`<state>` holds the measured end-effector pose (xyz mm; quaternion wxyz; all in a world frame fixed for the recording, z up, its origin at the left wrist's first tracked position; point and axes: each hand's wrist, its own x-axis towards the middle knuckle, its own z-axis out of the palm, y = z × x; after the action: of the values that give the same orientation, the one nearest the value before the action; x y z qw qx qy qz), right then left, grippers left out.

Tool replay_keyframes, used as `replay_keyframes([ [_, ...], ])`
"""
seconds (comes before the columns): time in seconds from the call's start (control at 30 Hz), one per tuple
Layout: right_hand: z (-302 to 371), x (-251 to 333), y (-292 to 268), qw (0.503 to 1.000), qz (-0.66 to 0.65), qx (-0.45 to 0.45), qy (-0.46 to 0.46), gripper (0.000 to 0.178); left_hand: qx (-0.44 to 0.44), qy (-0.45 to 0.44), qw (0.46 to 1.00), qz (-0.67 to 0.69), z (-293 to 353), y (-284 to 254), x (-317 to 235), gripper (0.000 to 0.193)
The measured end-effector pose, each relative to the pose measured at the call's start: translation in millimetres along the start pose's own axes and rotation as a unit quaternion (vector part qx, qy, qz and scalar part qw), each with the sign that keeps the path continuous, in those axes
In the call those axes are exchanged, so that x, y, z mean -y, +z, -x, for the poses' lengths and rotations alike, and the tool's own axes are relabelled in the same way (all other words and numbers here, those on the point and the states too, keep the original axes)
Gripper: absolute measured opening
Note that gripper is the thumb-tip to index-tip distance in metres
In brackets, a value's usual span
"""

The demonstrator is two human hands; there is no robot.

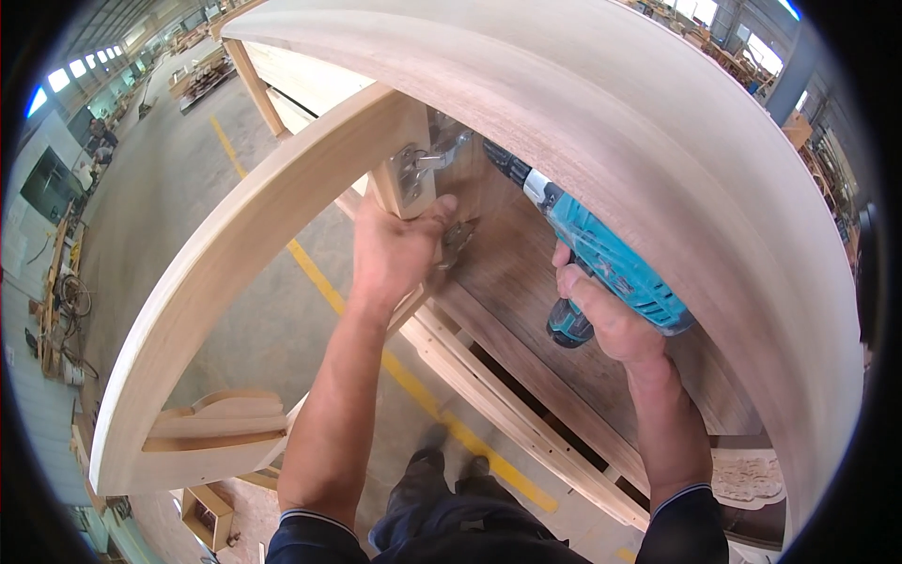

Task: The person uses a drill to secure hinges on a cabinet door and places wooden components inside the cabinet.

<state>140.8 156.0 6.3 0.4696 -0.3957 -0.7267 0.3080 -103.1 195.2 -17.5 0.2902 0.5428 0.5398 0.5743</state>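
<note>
My right hand [609,315] is wrapped round the grip of a teal cordless drill [615,249]. Its black chuck [505,163] points up and left, close to a metal hinge [413,174]. That hinge has a plate on the end of a pale wooden door frame [282,193], with its arm reaching toward the cabinet's inner side. Just below the plate, my left hand [396,246] grips the frame end, thumb on the right and the other fingers mostly hidden behind the wood. A second metal fitting [458,240] shows beside my left thumb. Any bit or screw is too indistinct to make out.
The cabinet's broad curved top [658,103] overhangs both hands. Its brown inner panel [526,273] and slatted lower rails [512,399] lie below the drill. A yellow line [404,376] crosses the concrete floor. A small wooden box [207,517] stands at the lower left.
</note>
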Motion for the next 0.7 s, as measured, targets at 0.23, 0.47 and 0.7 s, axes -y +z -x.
replay_keyframes([
  [0.23,0.1,-6.6,-6.6,0.972,0.217,0.014,-0.094,0.014,0.012,-0.013,1.0,-0.001,-1.6,-2.1,2.5,0.031],
  [0.47,0.4,-0.7,-9.6,0.993,0.113,0.016,-0.044,0.015,0.016,-0.016,0.999,-0.023,1.4,-0.2,-3.1,0.032],
  [0.7,-2.3,-2.4,-3.1,0.999,0.011,0.001,-0.046,0.031,0.01,0.011,1.0,-0.023,-2.4,-6.7,0.2,0.04],
])
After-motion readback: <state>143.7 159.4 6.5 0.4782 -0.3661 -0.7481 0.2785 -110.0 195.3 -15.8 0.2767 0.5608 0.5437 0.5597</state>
